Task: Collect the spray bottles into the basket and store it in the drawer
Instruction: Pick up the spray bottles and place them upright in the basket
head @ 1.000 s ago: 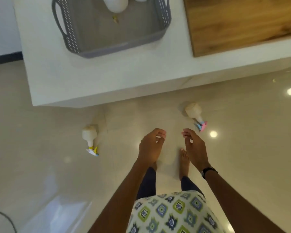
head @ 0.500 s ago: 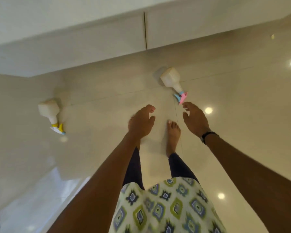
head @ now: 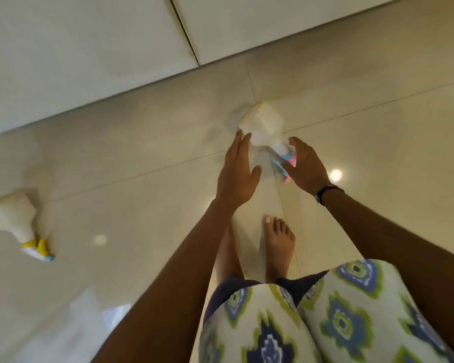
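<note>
A white spray bottle with a pink and blue nozzle (head: 265, 127) lies on the tiled floor in front of my feet. My left hand (head: 237, 174) is open just left of it, fingertips at the bottle's body. My right hand (head: 306, 166) is open at its right, fingers curved around the nozzle without closing on it. A second white spray bottle with a yellow and blue nozzle (head: 13, 218) lies on the floor at the far left, well away from both hands. The basket is out of view.
White cabinet fronts (head: 89, 48) with a vertical seam run along the top of the view, just behind the near bottle. My bare feet (head: 278, 242) stand below the hands. Glossy floor tiles (head: 142, 205) stretch between the two bottles.
I have bent lower and both hands have reached forward to either side of the pink-nozzled bottle. The table top and basket have passed out of view.
</note>
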`<action>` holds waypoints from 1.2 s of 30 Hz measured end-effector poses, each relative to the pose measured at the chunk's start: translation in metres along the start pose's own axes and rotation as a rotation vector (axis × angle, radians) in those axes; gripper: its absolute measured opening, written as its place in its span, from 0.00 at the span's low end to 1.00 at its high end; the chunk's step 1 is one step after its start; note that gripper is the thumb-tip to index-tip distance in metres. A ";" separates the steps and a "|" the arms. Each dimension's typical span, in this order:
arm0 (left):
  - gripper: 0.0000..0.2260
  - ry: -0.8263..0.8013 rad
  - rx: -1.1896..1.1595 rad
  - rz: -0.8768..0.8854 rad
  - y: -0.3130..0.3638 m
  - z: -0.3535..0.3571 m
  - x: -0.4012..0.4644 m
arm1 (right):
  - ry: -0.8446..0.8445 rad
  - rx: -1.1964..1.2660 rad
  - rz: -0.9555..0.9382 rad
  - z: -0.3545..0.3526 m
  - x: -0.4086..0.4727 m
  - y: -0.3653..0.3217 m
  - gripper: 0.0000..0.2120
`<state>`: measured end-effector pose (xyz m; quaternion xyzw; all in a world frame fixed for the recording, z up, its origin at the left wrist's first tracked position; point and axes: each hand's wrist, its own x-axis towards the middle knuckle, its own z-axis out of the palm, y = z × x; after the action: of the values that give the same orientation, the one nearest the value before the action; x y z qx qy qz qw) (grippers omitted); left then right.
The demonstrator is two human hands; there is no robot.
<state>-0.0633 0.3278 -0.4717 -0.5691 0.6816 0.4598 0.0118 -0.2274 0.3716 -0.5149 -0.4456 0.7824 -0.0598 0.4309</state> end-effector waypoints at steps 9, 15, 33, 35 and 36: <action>0.28 -0.018 0.145 0.082 -0.027 -0.011 0.002 | -0.060 -0.180 -0.086 0.006 0.012 -0.005 0.18; 0.28 -0.050 0.311 0.179 0.011 -0.051 -0.056 | -0.095 -0.321 -0.146 -0.041 -0.064 -0.066 0.17; 0.18 0.413 0.103 0.072 0.134 -0.284 -0.209 | -0.135 0.496 -0.390 -0.230 -0.246 -0.349 0.16; 0.20 0.456 0.079 0.022 0.133 -0.311 -0.214 | -0.136 0.516 -0.448 -0.238 -0.245 -0.367 0.15; 0.20 0.478 0.054 0.012 0.133 -0.325 -0.214 | -0.137 0.440 -0.491 -0.238 -0.243 -0.376 0.15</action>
<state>0.0725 0.2741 -0.0868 -0.6574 0.6803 0.2936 -0.1375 -0.1010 0.2603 -0.0367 -0.5202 0.5893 -0.2992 0.5409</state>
